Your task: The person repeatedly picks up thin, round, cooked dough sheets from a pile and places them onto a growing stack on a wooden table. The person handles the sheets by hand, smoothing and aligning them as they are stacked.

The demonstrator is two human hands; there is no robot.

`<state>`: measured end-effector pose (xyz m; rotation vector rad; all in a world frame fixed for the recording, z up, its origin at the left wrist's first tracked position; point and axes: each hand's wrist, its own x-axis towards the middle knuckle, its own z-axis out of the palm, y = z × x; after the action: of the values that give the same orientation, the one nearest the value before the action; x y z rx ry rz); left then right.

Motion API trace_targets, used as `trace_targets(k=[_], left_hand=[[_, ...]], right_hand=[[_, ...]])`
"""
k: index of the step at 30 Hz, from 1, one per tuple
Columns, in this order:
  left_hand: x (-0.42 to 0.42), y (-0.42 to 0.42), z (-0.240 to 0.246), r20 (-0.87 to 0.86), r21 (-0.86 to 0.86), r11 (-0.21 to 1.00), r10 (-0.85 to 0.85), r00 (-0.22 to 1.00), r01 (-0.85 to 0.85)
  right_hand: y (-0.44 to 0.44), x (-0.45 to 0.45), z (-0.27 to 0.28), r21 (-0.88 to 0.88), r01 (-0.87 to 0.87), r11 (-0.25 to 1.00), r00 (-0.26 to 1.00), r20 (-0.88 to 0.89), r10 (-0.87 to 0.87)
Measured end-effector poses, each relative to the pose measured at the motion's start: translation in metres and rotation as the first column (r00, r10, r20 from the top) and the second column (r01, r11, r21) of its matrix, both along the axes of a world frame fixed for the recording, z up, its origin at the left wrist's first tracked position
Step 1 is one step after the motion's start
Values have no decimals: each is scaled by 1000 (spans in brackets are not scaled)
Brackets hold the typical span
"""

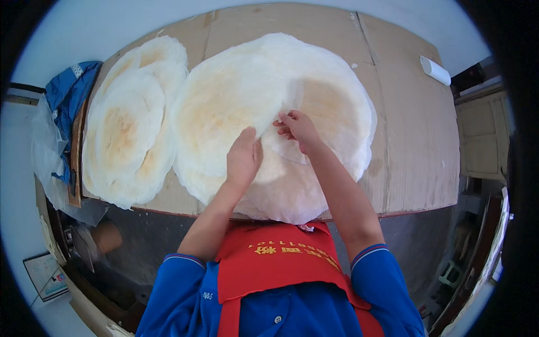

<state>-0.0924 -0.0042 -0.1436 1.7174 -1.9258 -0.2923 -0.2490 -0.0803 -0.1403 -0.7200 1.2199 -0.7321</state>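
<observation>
Large thin round flatbreads, pale with browned middles, lie in a pile [219,97] in front of me on a cardboard-covered table. My left hand [245,158] is at the edge of an upper sheet in the pile, its fingers together; whether it pinches that edge is hidden. To its right, my right hand [297,128] is over the pile with bent fingers, and a small pale bit shows at its fingertips. I cannot tell whether it grips this. A second pile of flatbreads [122,130], with smaller rounds on top, lies to the left and touches the large pile.
Brown cardboard [412,126] covers the table. A white roll [436,70] lies at its far right edge. Blue cloth [73,90] and clear plastic [48,147] hang at the left end. A green plastic stool [450,273] stands on the floor at lower right.
</observation>
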Motion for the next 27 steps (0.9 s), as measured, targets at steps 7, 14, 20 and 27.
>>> trace_targets(k=[7,14,20,27], left_hand=[[86,-58,142,225,-248,950,245,943,-187],[47,-43,99,183,-137,990,10,983,15],[57,-56,30,21,139,975,173,985,-174],[69,-100,204,354,-404,914,189,916,-33]], right_hand=[[-1,7,-23,15,127,992,991,28,-127],[-5,38,-7,-42,103,994,964,250,-89],[3,24,2,-171,55,984,993,111,-37],[-6,-28,-24,-155,496,854,866,21,-499]])
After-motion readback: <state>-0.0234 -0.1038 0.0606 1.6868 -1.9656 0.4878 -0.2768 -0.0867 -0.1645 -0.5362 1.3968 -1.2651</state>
